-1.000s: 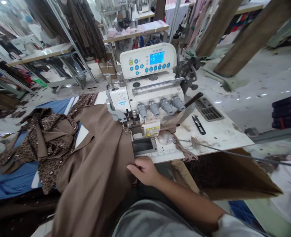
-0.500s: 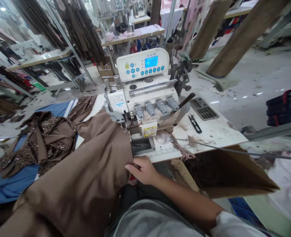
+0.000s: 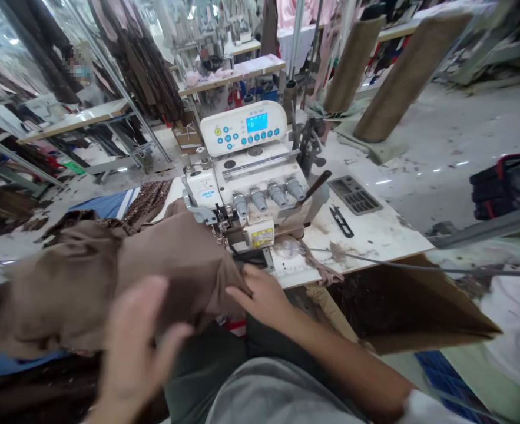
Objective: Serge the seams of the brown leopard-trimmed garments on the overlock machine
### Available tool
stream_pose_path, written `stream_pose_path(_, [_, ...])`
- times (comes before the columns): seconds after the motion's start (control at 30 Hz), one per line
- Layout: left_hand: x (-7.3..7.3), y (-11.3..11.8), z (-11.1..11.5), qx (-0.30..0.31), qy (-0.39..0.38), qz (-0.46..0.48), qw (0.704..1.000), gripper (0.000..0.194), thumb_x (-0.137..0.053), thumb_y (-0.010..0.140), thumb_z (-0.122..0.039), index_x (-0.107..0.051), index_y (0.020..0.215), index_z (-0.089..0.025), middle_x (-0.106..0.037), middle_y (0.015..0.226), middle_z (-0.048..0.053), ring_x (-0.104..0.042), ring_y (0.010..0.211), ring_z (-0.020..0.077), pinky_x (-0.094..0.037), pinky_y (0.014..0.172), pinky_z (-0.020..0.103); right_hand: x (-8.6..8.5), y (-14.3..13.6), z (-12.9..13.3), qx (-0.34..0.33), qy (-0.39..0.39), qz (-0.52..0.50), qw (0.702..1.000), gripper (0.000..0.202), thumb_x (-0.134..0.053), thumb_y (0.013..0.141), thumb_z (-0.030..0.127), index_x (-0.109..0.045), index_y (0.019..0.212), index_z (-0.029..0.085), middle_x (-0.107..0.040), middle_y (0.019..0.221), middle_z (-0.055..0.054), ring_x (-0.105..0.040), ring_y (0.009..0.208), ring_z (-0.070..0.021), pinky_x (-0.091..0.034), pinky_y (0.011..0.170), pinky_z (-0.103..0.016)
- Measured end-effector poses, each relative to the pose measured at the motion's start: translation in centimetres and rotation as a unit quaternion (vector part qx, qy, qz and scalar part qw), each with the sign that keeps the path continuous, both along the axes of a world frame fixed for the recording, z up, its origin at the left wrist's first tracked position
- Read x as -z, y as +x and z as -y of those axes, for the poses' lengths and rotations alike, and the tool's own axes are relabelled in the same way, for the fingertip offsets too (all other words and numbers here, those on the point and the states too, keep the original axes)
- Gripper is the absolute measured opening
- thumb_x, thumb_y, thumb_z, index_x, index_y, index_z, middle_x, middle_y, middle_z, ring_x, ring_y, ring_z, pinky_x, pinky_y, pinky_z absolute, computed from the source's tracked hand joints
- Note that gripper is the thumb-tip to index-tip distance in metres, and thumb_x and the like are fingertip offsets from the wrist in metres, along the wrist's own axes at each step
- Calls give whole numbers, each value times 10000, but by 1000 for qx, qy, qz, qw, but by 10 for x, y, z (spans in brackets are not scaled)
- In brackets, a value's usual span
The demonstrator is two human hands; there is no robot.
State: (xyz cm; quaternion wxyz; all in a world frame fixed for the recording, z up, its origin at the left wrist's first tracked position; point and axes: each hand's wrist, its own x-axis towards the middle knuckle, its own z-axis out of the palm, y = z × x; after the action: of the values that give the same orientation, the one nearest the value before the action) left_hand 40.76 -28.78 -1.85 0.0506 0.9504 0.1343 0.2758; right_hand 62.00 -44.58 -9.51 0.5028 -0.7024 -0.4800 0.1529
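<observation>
Brown cloth [image 3: 171, 253] lies on the counter [image 3: 374, 238] by the sewing machine [image 3: 251, 176], its edge pinched in the right hand's grip [image 3: 265, 297], while the left hand's grip [image 3: 136, 347] (it looks blurry) is let go and spread wide.

Left hand [image 3: 138, 341] is blurred by motion; finger detail can't be made out. Fingers are held upward and forward, thumb spread well off to the right. Left wrist [image 3: 121, 391] is seen near the bottom edge. Right forearm [image 3: 348, 359] is stretched diagonally from lower right toward centre, wrist roughly straight. Right hand [image 3: 260, 294] is set in a pinch, thumb pointed left. Hands are kept apart.
</observation>
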Motion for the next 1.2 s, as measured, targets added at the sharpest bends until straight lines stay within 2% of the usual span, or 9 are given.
stream_pose_path(0.1, [41,35,33,72,-106,3,992,707,-646,963,-461,-443,1597,-224,-617,1491,139,-546,1419,344,-424,1221,519,-13,-11,25,-130,70,-49,988,422,-637,1006,518,-686,747,189,-619,730,-19,-577,688,-159,-427,637,-270])
stream_pose_path(0.17, [49,44,38,-14,-315,67,947,504,-580,993,-470,-629,1446,-255,-703,1380,103,-624,1343,322,-497,1164,485,-21,-11,30,-149,97,-108,978,392,-695,975,515,-710,751,194,-631,720,-12,-584,675,-150,-442,635,-263])
stream_pose_path(0.27, [30,43,22,-168,-509,142,832,525,-431,1032,-590,-740,1268,-236,-796,1119,110,-725,1176,317,-574,1065,490,-22,-2,14,-95,57,-258,960,330,-724,945,532,-729,941,202,-663,801,-12,-616,665,-149,-479,621,-256])
stream_pose_path(0.4, [3,47,-1,-204,-635,176,724,566,-687,906,-598,-694,1333,-226,-786,1154,117,-719,1180,327,-570,1064,490,-15,0,-21,-151,54,-379,911,437,-639,962,636,-642,992,200,-632,826,5,-613,728,-165,-486,634,-252])
stream_pose_path(0.57, [15,52,-23,-158,-442,205,859,538,-748,897,-512,-677,1377,-279,-691,1394,76,-590,1370,289,-403,1224,450,-5,-11,-29,-15,83,-246,966,525,-578,1021,528,-423,636,207,-344,639,52,-401,630,-129,-349,593,-250])
stream_pose_path(0.67, [22,50,-29,-167,-386,167,892,471,-656,969,-477,-663,1386,-257,-726,1323,99,-661,1271,279,-478,1157,456,1,-11,-23,32,102,-206,973,428,-632,994,461,-552,670,193,-496,838,-14,-499,754,-159,-413,647,-266])
stream_pose_path(0.83, [13,62,-2,-61,-40,105,992,418,-619,963,-165,-666,1368,-257,-663,1427,110,-588,1373,302,-446,1190,511,-2,-4,-26,-38,84,-240,967,363,-608,1005,468,-592,772,189,-521,886,-13,-510,769,-152,-414,644,-256])
stream_pose_path(0.97, [10,81,16,96,45,15,994,606,-605,933,-66,-535,1513,-230,-666,1436,91,-596,1372,257,-437,1212,443,-5,-5,-20,-43,74,-233,969,481,-541,1037,477,-392,667,209,-321,653,57,-350,625,-118,-281,575,-260])
stream_pose_path(1.2, [10,96,10,40,88,-42,994,553,-667,958,-259,-574,1503,-277,-633,1487,56,-655,1251,277,-465,1115,412,5,-4,-13,-38,70,-224,971,520,-537,1030,517,-387,641,208,-314,635,50,-329,611,-117,-249,564,-269])
